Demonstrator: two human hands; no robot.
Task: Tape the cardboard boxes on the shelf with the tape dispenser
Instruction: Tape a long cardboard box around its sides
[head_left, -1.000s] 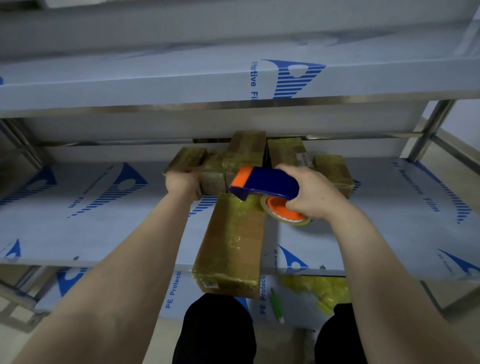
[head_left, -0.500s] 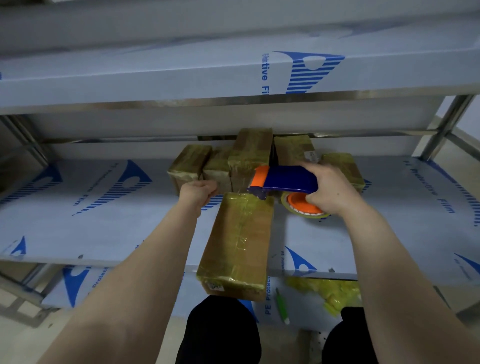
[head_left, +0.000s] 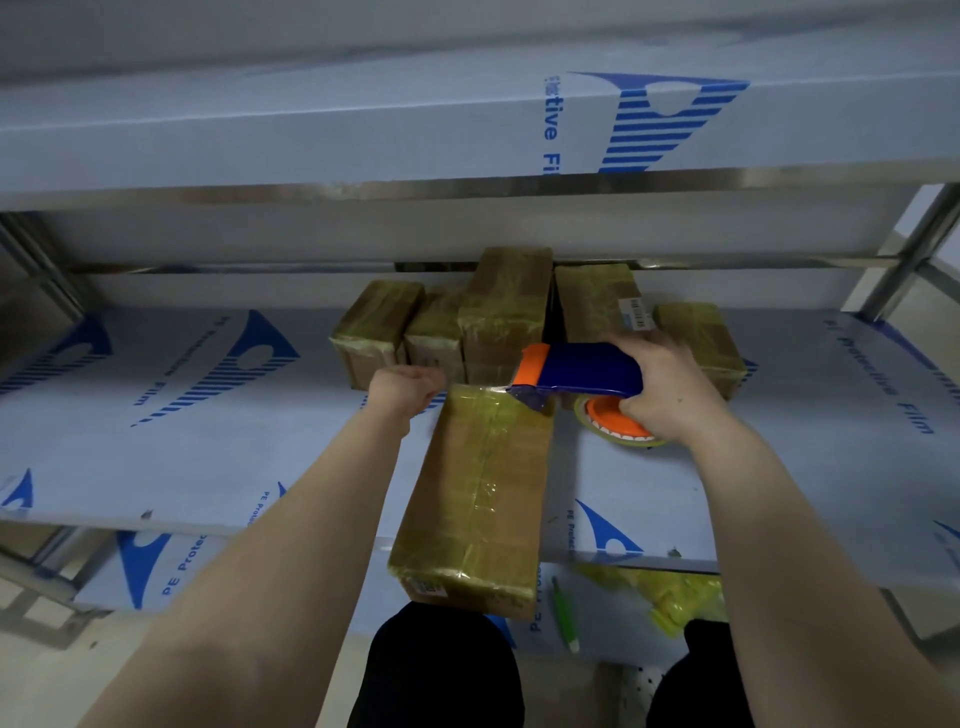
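Right hand (head_left: 670, 387) gripped your dispenser (head_left: 582, 370), nose on far end of box (head_left: 480, 493). Left hand (head_left: 402, 389) curled shut at box's far left corner. Box lay lengthwise on shelf (head_left: 156, 467), overhanging front edge.

My right hand (head_left: 670, 389) hides half the tape roll (head_left: 618, 423). My left hand's fingers (head_left: 423, 376) curl out of sight. The box label (head_left: 635, 313) is too small to read.

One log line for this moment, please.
right hand: grips tape dispenser | nose: far end of long box | left hand: fisted at far-left corner
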